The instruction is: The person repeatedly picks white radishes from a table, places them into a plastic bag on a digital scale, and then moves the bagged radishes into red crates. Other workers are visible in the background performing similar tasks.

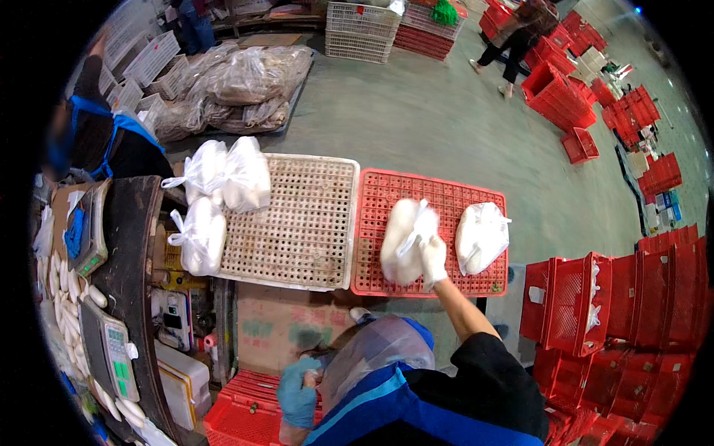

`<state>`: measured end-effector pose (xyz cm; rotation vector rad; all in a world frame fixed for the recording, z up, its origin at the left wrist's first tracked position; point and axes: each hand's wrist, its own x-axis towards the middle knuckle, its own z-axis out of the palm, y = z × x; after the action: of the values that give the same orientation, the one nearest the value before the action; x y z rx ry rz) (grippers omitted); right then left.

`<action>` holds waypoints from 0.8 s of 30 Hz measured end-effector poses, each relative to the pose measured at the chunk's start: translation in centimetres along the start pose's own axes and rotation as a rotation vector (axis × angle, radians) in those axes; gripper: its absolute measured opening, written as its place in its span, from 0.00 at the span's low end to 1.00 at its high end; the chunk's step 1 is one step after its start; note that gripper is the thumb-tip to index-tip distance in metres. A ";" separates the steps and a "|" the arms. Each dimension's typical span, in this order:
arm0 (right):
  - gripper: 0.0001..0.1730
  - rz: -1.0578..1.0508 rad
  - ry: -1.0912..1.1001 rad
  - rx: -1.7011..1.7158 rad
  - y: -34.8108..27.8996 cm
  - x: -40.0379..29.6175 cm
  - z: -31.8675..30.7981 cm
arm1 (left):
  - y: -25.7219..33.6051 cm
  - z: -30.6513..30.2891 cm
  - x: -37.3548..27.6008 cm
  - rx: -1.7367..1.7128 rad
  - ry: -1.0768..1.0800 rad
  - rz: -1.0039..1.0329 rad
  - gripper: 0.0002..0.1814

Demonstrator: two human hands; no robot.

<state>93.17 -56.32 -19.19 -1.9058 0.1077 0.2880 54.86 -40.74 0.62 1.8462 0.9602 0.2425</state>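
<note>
My right hand [433,257], in a white glove, grips the knot of a white plastic bag [400,245] of what look like white radishes, over an upturned red plastic crate [375,280]. Another such bag [481,240] lies at the crate's right side. My left hand [298,390], in a blue glove, is low beside my apron; whether it holds anything cannot be told. Three tied bags [203,234] sit at the left end of an upturned off-white crate [290,223], which stands against the red one.
At left, a dark table [131,245] carries a scale [109,351] and white radishes [67,312]. A co-worker [117,134] stands beyond it. Stacked red crates [613,301] stand at right. Wrapped sacks [245,83] lie on a pallet ahead; another person [519,39] is farther off.
</note>
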 end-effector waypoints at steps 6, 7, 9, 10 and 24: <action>0.28 0.015 0.101 -0.219 -1.4 9.5 -6.3 | 1.7 2.5 1.9 0.165 -0.169 0.028 0.10; 0.26 0.016 0.071 -0.205 -1.7 9.8 -6.8 | 1.8 2.6 2.2 0.203 -0.166 0.036 0.11; 0.26 -0.053 0.102 -0.387 -0.3 10.0 -6.7 | 1.8 2.6 2.7 0.221 -0.171 0.039 0.12; 0.26 -0.099 0.109 -0.478 -1.0 9.5 -6.3 | 1.5 2.4 2.9 0.198 -0.165 0.029 0.12; 0.27 -0.759 -1.348 -0.483 -5.6 -26.9 15.1 | -5.0 -1.9 -1.8 0.131 0.287 0.248 0.31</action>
<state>66.12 -42.02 -12.21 -1.6677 -1.6388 1.0437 50.04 -39.80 -2.23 2.0902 0.9554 0.6226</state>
